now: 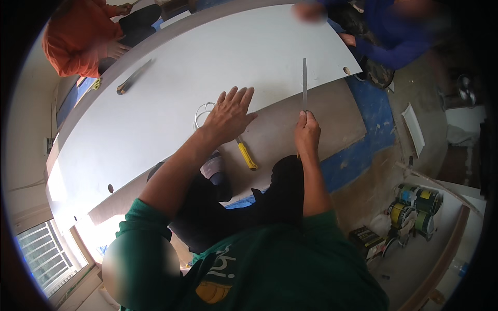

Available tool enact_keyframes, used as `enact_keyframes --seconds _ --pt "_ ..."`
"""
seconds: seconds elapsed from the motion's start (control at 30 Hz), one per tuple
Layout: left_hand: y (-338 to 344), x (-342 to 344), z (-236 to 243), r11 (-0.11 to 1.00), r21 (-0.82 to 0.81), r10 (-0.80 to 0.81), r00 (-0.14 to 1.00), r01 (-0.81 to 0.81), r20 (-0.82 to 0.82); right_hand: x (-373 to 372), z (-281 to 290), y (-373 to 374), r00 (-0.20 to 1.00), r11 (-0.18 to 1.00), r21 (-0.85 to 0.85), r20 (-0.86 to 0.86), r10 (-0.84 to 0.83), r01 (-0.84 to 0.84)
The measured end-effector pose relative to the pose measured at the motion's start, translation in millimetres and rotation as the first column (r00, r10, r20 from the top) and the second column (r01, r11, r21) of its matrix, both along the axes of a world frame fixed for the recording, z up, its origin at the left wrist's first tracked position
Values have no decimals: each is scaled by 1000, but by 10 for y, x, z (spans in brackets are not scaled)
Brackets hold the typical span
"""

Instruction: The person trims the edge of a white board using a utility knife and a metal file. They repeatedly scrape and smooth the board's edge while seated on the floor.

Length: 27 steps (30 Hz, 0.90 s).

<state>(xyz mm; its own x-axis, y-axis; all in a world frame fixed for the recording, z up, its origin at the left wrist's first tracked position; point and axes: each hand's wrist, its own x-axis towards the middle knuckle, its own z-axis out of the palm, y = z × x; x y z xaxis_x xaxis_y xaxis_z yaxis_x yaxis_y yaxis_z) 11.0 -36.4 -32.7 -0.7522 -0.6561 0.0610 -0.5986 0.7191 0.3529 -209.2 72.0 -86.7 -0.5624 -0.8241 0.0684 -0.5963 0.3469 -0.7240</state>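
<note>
A long, narrow metal tool (pixel 305 80) points away from the person, its far part over the near edge of a large white panel (pixel 176 67); whether it touches is unclear. The right hand (pixel 307 132) is closed around its near end, while the left hand (pixel 228 115) is flat and empty, fingers extended over the panel — contact cannot be told. A white loop (pixel 197 115) shows partly behind that hand, with a yellow knife (pixel 248 156) just nearer on a brownish board (pixel 332 116) beneath the panel. The panel's smooth surface has small holes near its edge, and a dark-handled tool (pixel 132 78) lies farther left. Blue sheeting (pixel 379 114) shows beside the board; around are an orange-clad person (pixel 78 39), a blue-clad person (pixel 397 39), a barred window (pixel 49 256) and stacked rolls (pixel 402 213).
</note>
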Motion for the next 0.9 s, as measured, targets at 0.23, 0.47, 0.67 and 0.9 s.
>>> enact_keyframes --seconds 0.23,0.47,0.67,0.9 --pt "448 -92 -361 996 -53 -41 926 65 375 323 9 828 788 999 -51 615 27 6" --pt "686 -172 -556 995 -73 94 945 -74 313 549 -54 1062 757 999 26 653 -31 19" --pt "889 -226 43 859 497 -72 930 -126 360 563 -243 1038 913 991 -19 386 130 -132" --pt "-61 56 90 897 46 440 873 -440 -213 720 -484 1099 961 961 -28 13 275 -275"
